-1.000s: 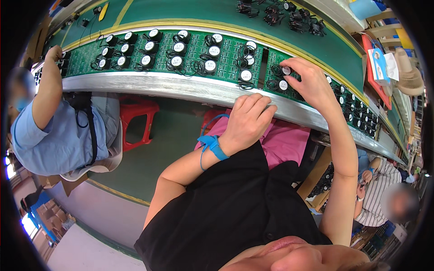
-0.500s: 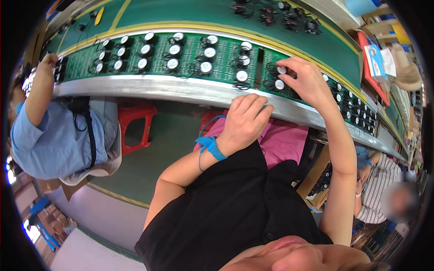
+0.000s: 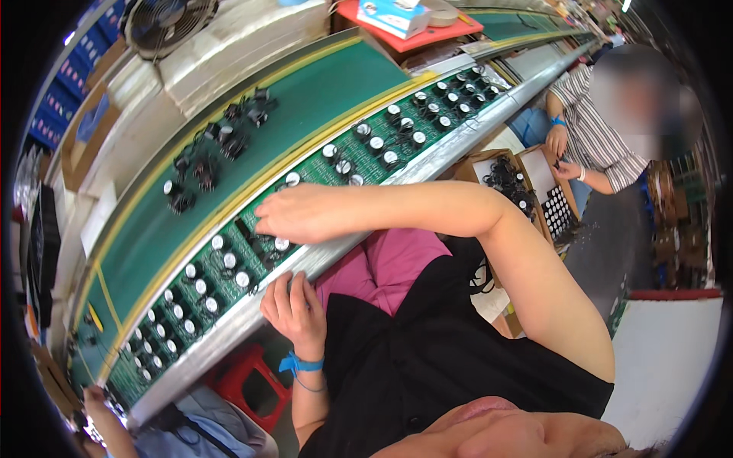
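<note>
Because my right hand (image 3: 298, 214) bends over its own fingertips, I cannot tell whether they pinch anything or stand parted. Just beside its near edge, a white disc (image 3: 282, 244) sits on the green boards (image 3: 309, 169); I judge a light touch and a raised wrist best, sparing its neighbours a knock. My left hand (image 3: 296, 309), fingers loosely parted, nothing visible in them, rests at the metal rail (image 3: 217, 340), a good place for steadying. Beyond, black bundles (image 3: 233, 145) lie well apart.
</note>
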### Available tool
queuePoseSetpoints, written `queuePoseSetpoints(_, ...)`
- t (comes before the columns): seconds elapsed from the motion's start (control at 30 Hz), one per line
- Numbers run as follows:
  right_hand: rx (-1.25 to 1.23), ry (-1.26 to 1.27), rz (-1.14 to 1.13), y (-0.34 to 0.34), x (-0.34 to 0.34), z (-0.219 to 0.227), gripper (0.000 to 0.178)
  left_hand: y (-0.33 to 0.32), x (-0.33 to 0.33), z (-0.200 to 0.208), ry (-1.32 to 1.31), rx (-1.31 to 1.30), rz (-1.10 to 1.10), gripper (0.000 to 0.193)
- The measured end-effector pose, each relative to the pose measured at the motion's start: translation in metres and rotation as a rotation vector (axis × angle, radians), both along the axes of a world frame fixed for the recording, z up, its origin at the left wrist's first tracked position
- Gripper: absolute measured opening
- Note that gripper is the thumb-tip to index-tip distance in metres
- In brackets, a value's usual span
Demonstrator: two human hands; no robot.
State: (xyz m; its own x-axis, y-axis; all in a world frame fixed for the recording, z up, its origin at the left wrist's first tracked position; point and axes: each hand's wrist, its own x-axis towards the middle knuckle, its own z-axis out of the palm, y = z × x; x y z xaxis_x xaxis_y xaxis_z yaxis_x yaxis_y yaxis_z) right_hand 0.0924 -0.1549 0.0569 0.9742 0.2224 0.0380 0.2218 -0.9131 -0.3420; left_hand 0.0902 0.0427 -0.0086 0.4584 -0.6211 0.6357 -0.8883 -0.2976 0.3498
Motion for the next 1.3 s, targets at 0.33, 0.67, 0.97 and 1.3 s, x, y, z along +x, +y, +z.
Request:
queuePoseSetpoints(0.33,0.373,-0.295,-0.775,-0.091,-0.228,0.043,0.014,0.003,-0.001,0.000,-0.025,0.049,0.007,0.021)
queuePoseSetpoints(0.67,0.534,-0.047,-1.452,-0.216,-0.446,-0.119,0.021,-0.004,-0.004,0.006,0.030,0.080,0.018,0.020)
queuePoseSetpoints(0.97,-0.053,0.325,-1.276,-0.204,-0.398,-0.175,0.043,-0.001,-0.009,0.017,0.088,0.042,0.020,0.020)
queuePoseSetpoints(1.3,-0.258,0.292,-1.256,-0.171,-0.391,-0.169,0.024,-0.006,-0.017,0.021,0.136,0.016,-0.035,0.025)
